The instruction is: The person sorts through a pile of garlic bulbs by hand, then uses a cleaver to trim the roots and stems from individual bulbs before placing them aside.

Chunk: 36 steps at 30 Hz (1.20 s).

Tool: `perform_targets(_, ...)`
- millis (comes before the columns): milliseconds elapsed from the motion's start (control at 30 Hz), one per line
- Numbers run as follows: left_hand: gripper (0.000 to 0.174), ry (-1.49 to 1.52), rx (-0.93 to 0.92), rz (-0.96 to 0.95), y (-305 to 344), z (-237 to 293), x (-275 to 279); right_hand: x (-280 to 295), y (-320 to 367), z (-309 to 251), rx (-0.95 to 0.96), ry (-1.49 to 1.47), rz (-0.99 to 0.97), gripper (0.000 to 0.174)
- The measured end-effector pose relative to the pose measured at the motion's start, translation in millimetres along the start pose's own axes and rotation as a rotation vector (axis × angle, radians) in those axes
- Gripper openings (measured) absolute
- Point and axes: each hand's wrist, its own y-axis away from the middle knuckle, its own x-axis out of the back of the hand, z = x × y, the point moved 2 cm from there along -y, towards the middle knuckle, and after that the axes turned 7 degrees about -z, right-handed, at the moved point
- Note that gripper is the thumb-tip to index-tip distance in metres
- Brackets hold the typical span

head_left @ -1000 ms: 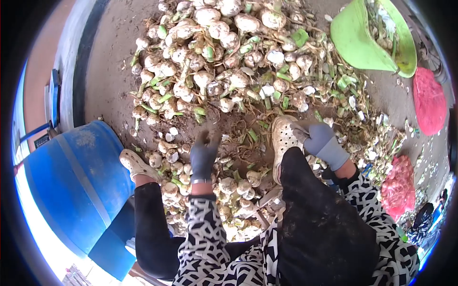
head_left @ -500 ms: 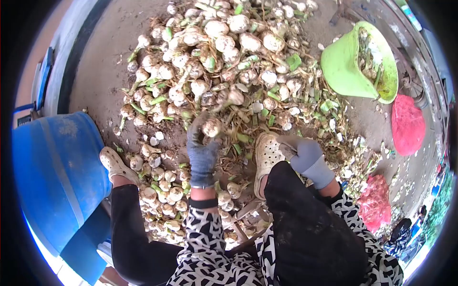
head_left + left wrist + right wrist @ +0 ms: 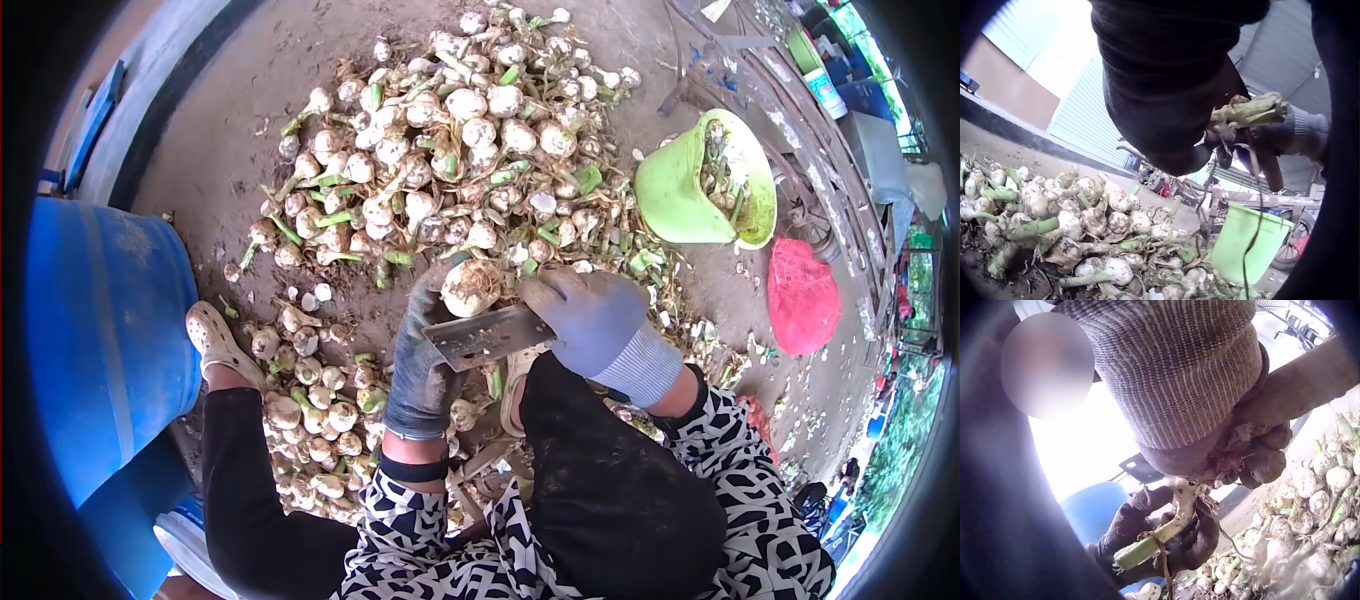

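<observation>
In the head view, the gloved left hand (image 3: 418, 365) holds a garlic bulb (image 3: 472, 288) with its fingers curled round it. The gloved right hand (image 3: 598, 325) grips a flat metal blade (image 3: 488, 338), which lies across in front of the left hand, just below the bulb. Both hands are close together above the pile's near edge. A cut-ended green stalk (image 3: 1254, 111) sticks out of the left hand in the left wrist view. From the right wrist, the stalk (image 3: 1141, 550) shows between the left hand's fingers (image 3: 1200, 540), with dry roots and skins around it.
A large garlic pile (image 3: 440, 150) lies ahead on the ground, and a smaller heap (image 3: 315, 410) between the legs. To the right stand a green tub (image 3: 690, 190) and a red mesh bag (image 3: 803, 300); a blue barrel (image 3: 110, 330) is at left.
The left hand has gone from reaching at the pile to holding a bulb raised nearer the camera. The right hand has moved left from beside the knee, bringing the blade to the bulb.
</observation>
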Motion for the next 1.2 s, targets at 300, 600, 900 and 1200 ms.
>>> perform_targets(300,0.071,-0.192,0.057,0.034,9,-6,-3,-10,1,-9,-0.054,0.045,0.005,0.033)
perform_targets(600,0.061,-0.416,0.017,0.22,13,-25,11,-35,-4,-11,-0.134,-0.119,-0.15,0.041)
perform_targets(900,0.056,-0.16,0.24,0.245,9,-29,17,-93,2,5,-0.146,-0.162,-0.017,0.037)
perform_targets(1200,0.055,-0.413,0.149,0.087,-2,-37,11,-105,24,53,-0.577,-0.65,-0.119,0.025)
